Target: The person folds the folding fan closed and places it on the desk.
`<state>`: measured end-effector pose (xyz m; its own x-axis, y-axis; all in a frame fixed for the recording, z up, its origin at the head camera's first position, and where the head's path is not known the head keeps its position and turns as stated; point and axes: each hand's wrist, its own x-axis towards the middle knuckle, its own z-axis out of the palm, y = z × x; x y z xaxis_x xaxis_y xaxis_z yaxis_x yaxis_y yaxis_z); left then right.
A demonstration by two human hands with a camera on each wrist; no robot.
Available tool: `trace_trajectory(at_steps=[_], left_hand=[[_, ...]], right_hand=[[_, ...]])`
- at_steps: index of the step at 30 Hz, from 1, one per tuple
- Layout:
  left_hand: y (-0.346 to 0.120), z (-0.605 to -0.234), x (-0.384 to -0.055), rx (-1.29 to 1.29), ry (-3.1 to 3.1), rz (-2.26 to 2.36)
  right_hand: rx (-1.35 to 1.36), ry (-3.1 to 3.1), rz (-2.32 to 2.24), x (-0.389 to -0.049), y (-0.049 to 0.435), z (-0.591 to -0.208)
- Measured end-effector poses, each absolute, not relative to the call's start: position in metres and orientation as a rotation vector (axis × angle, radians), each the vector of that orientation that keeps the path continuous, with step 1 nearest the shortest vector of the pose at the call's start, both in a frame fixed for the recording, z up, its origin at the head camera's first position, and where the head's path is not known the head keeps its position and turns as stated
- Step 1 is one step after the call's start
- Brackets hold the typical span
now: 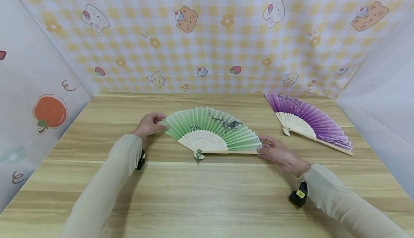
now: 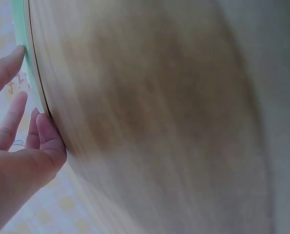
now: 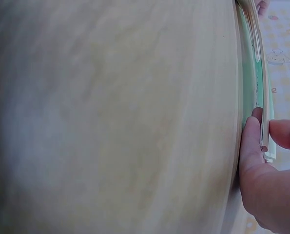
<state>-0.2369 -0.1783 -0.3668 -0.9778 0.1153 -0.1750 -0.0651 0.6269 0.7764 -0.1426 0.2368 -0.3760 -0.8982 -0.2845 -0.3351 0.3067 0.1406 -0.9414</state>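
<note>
A green folding fan [image 1: 207, 123] lies spread on the wooden table, with white pierced ribs, a dark branch print and a green knotted cord at its pivot. My left hand [image 1: 149, 124] holds its left edge, the thumb on the green leaf; in the left wrist view, fingertips [image 2: 48, 129] are at the fan's end, close over the table. At the other end, my right hand [image 1: 281, 155] pinches the outer stick [image 3: 265, 97] between thumb and fingers, as the right wrist view shows. A finger there reaches under the fan.
To the right rests a second, purple folding fan [image 1: 310, 119], also spread open, its pivot toward the green one. Behind the wooden table [image 1: 207, 195] hangs a yellow checked cloth [image 1: 213, 40] with cartoon prints. White cloths flank both sides.
</note>
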Motion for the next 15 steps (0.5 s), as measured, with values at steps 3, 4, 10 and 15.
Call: trace_trajectory(at_steps=[3, 4, 10, 15], left_hand=[[-0.1784, -0.3652, -0.2363, 0.033, 2.636, 1.265], [-0.1784, -0.3649, -0.2362, 0.032, 2.635, 1.262], [-0.1774, -0.3637, -0.2353, 0.025, 2.627, 1.257], [-0.1766, -0.3636, -0.2341, 0.028, 2.626, 1.253]], right_hand=[[0.022, 1.981, -1.813, -0.1425, 0.2373, -0.3762], [0.024, 1.978, -1.816, -0.1424, 0.2373, -0.376], [0.029, 1.962, -1.832, -0.143, 0.2365, -0.3748], [0.041, 1.968, -1.821, -0.1431, 0.236, -0.3745]])
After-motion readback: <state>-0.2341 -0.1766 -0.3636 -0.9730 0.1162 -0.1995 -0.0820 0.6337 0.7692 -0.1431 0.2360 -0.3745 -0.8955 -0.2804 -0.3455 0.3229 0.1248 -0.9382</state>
